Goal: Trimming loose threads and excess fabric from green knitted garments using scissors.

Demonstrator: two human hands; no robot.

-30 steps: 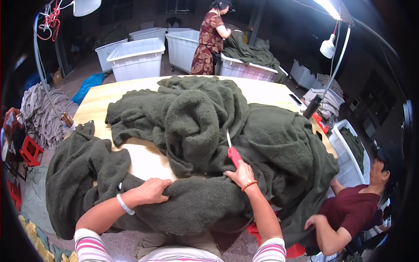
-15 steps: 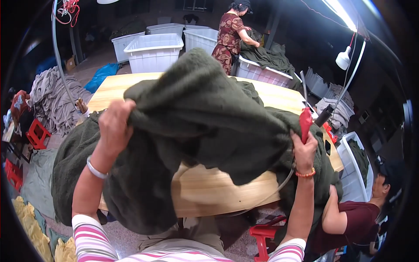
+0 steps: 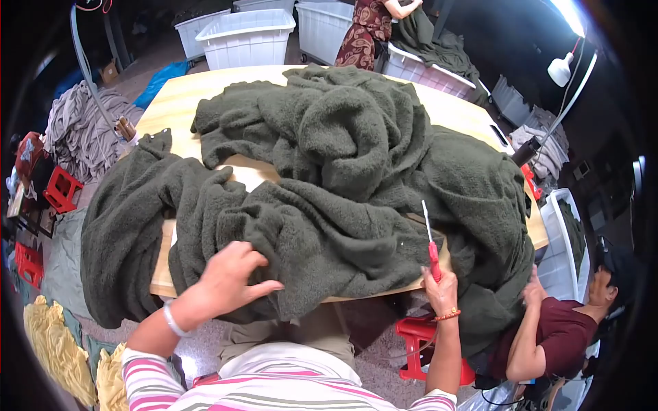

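Note:
A heap of dark green fleecy fabric (image 3: pixel 343 171) covers most of a light wooden table (image 3: pixel 175 103). My left hand (image 3: pixel 229 277) lies flat on the near fold of that fabric at the table's front edge, fingers spread. My right hand (image 3: pixel 439 288) grips a thin tool with a red handle and a pale blade (image 3: pixel 430 240), pointing up over the fabric at the front right.
A seated person in a maroon shirt (image 3: pixel 558 335) is at the right, hand on the hanging fabric. Another person (image 3: pixel 370 27) stands at the far side by white plastic bins (image 3: pixel 250 38). Red stools (image 3: pixel 62 188), grey cloth (image 3: pixel 82 133) and yellow cloth (image 3: pixel 58 349) lie at the left.
Half a second ago both hands held the fabric lifted high; it has now dropped onto the table and both hands have come down to the front edge.

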